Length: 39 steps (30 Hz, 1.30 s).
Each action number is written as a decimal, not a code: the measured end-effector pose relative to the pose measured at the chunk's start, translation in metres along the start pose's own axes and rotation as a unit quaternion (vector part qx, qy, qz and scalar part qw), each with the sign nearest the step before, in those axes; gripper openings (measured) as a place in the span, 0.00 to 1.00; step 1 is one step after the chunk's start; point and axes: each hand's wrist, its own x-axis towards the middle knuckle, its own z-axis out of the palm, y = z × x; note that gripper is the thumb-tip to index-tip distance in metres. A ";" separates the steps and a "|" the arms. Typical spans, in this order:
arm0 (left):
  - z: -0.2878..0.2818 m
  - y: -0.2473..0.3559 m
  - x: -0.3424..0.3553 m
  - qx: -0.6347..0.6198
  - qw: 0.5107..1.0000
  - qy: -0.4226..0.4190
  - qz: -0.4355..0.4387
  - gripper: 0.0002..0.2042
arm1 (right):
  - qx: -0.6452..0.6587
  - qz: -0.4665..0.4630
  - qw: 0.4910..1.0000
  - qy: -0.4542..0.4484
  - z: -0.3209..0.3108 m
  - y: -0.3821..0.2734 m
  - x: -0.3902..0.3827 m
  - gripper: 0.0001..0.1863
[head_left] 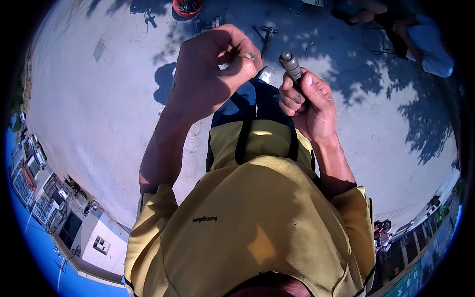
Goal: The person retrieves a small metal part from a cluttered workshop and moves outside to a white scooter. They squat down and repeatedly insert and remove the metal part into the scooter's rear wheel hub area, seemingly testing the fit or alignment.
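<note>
My right hand (312, 101) is closed around a dark metal cylindrical part (292, 65), stepped along its length with a narrower rounded tip. The tip points up and away from me, and the lower end is hidden in my fingers. To the left, my left hand (210, 72) is raised with thumb and forefinger pinched together. Something small and greyish may be between those fingertips, but I cannot make it out. The two hands are apart, and the left one does not touch the metal part.
On the concrete ground ahead lies a hammer (268, 33). A red basin (187, 9) of metal parts stands at the far edge, with small items near it. At the far right a person in blue (429, 44) is beside a thin wire-like frame (376, 40). Tree shadows cover the right side.
</note>
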 end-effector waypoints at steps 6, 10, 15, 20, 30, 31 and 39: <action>-0.014 -0.011 0.051 0.085 0.996 0.013 -0.039 0.03 | 0.086 0.013 0.995 0.041 0.005 -0.012 0.036 0.26; -0.013 -0.021 0.084 0.029 0.999 -0.011 0.038 0.06 | 0.127 -0.007 0.989 0.073 0.009 -0.015 0.049 0.26; -0.022 -0.072 0.126 -0.049 0.994 -0.092 -0.041 0.06 | 0.161 -0.020 0.980 0.115 0.013 -0.013 0.077 0.26; -0.040 -0.243 0.116 0.142 0.957 -0.186 -0.172 0.11 | -0.108 -0.054 0.945 0.304 -0.032 0.037 0.113 0.24; -0.084 -0.323 0.032 0.217 0.915 -0.238 -0.242 0.09 | -0.577 0.087 0.708 0.398 -0.133 0.217 0.057 0.17; -0.082 -0.322 0.036 0.205 0.911 -0.241 -0.264 0.09 | -0.583 0.120 0.702 0.391 -0.134 0.220 0.063 0.17; -0.125 -0.272 0.028 0.004 0.806 -0.329 -0.492 0.12 | 0.001 0.173 0.859 0.482 -0.066 0.201 0.034 0.22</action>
